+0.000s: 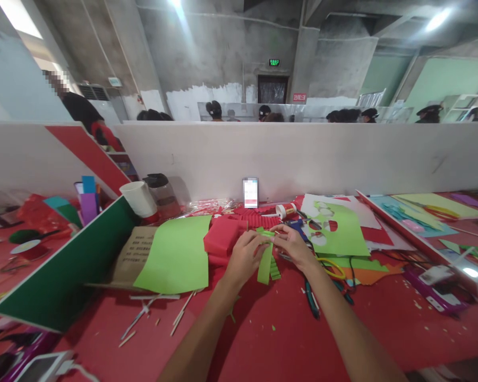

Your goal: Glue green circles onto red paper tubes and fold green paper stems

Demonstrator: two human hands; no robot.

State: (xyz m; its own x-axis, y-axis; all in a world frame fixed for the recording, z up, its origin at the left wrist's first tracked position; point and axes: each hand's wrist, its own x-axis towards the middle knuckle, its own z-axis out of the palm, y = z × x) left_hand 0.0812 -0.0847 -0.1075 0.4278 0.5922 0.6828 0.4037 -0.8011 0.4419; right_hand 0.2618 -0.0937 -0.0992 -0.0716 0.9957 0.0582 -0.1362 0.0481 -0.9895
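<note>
Both hands meet over the middle of the table, fingers bent around a light green paper strip (264,268), one part of which is folded into pleats. My left hand (247,251) pinches the strip from the left, and my right hand (291,244) pinches it from the right near its top. The fingertips partly hide the paper between them. Just left of my left hand sits a red paper box shape (222,236). Red pleated paper (258,217) lies behind the hands. Pliers with dark green handles (312,300) rest below my right hand.
A green sheet (179,254) lies on cardboard at left; a green sheet with cut holes (342,233) is at right. A phone (250,192) leans against the white partition (302,159). A white cup (137,199) stands by the green divider (63,276). Wooden sticks (183,313) lie in front.
</note>
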